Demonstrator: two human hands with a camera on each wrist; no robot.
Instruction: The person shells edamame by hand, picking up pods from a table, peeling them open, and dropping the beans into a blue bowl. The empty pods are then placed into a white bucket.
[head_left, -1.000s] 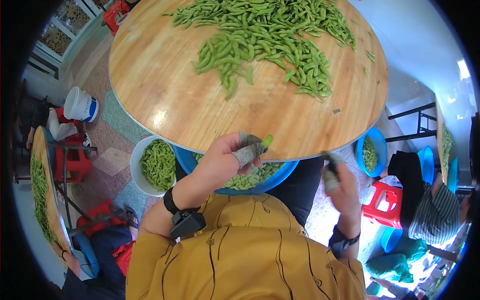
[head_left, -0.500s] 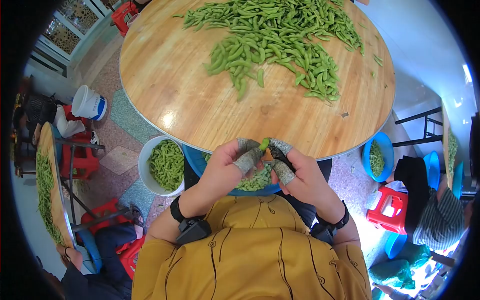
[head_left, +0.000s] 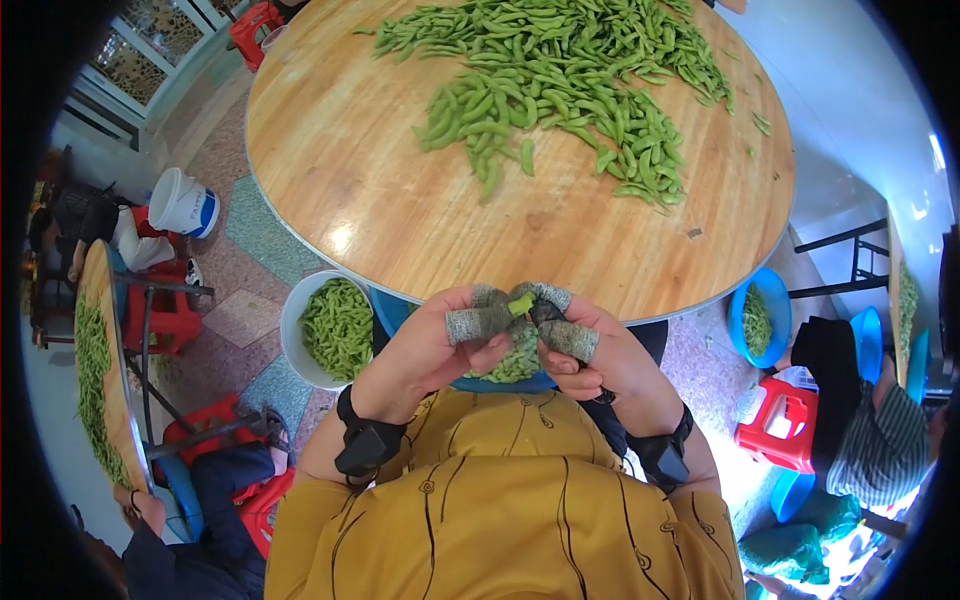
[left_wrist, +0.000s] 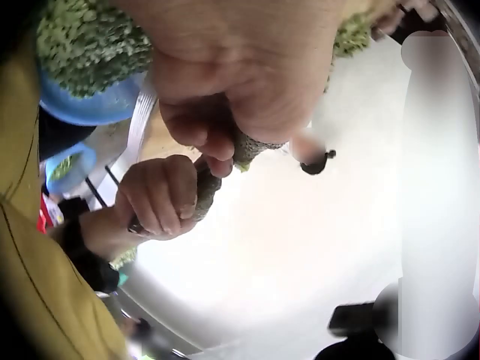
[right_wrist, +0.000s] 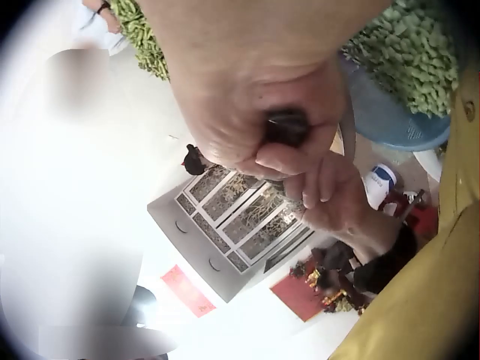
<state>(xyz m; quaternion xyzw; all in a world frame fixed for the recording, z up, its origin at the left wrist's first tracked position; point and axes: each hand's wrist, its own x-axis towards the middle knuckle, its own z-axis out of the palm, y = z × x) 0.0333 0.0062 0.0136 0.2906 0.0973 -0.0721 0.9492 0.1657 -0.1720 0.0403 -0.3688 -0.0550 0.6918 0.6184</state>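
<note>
My left hand (head_left: 430, 340) pinches a green edamame pod (head_left: 521, 305) between thumb and forefinger, above the near edge of the round wooden table (head_left: 370, 200). My right hand (head_left: 598, 350) meets it at the pod, its fingers curled round a small dark tool (right_wrist: 287, 126) whose end shows in the right wrist view; its kind is hidden. Grey wraps cover the thumbs and forefingers. Below both hands, partly hidden by them, a blue basin (left_wrist: 90, 112) holds pale green beans (head_left: 515, 362).
A large heap of pods (head_left: 570, 90) covers the table's far side. Left of my lap stands a white bucket (head_left: 288, 335) full of pods. Another blue basin (head_left: 738, 330) and a red stool (head_left: 770, 425) are at the right. People sit at side tables on both sides.
My right hand came in from the right to meet the left at the pod. Since then the pod has tilted and both hands have shifted slightly down.
</note>
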